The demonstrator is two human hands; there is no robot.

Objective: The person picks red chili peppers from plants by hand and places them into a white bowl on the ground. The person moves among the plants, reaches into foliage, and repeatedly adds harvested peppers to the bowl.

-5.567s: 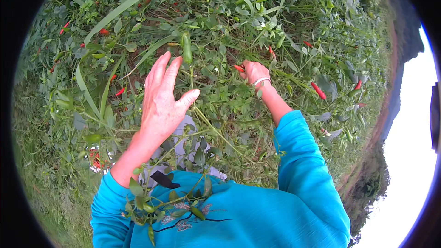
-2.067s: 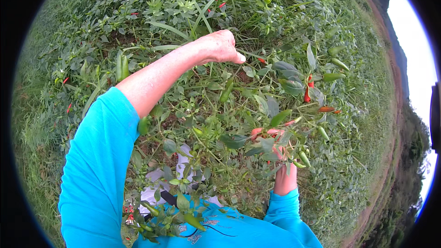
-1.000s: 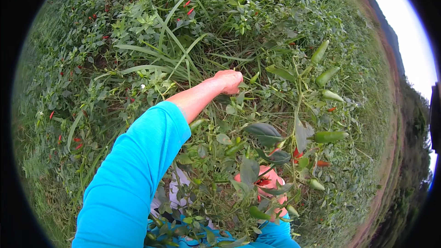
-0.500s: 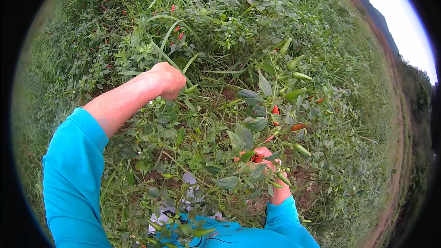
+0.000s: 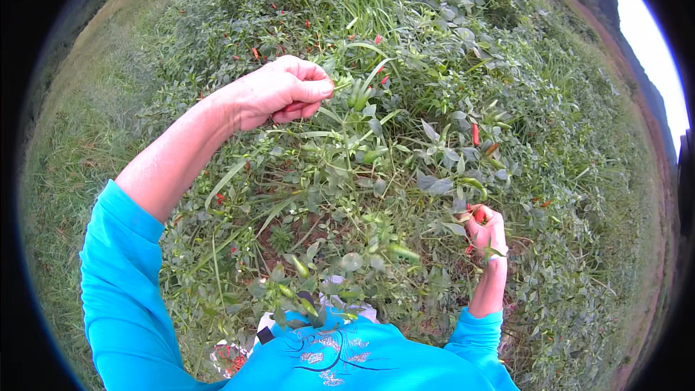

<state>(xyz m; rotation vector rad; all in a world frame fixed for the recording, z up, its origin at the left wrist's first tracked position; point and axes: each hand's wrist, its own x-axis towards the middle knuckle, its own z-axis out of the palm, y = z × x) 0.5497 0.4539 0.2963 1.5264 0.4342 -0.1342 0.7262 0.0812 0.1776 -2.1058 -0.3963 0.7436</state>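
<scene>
My left hand [image 5: 286,92] is closed in a pinch above the chili bushes. Its thumb and forefinger hold a thin green stem [image 5: 339,87], beside hanging green chili peppers [image 5: 358,94]. Something reddish shows under the curled fingers, too little to name. Lower on the right, my right hand [image 5: 488,233] is curled round several red chili peppers [image 5: 480,215], partly hidden by the fingers and leaves. Just above it, a chili branch carries an upright red chili [image 5: 476,134], a brownish-orange one [image 5: 491,150] and curved green ones [image 5: 474,185].
Dense chili bushes [image 5: 434,65] with grass blades spread all round. More red chilies [image 5: 255,53] dot the far foliage. Close to my body hang green chilies [image 5: 300,266]. A whitish bag with red things in it [image 5: 230,357] shows at my lower left.
My left hand has risen and turned, so its pinching thumb now shows. My right hand appears farther right and higher, still round red chilies. The whole view has shifted.
</scene>
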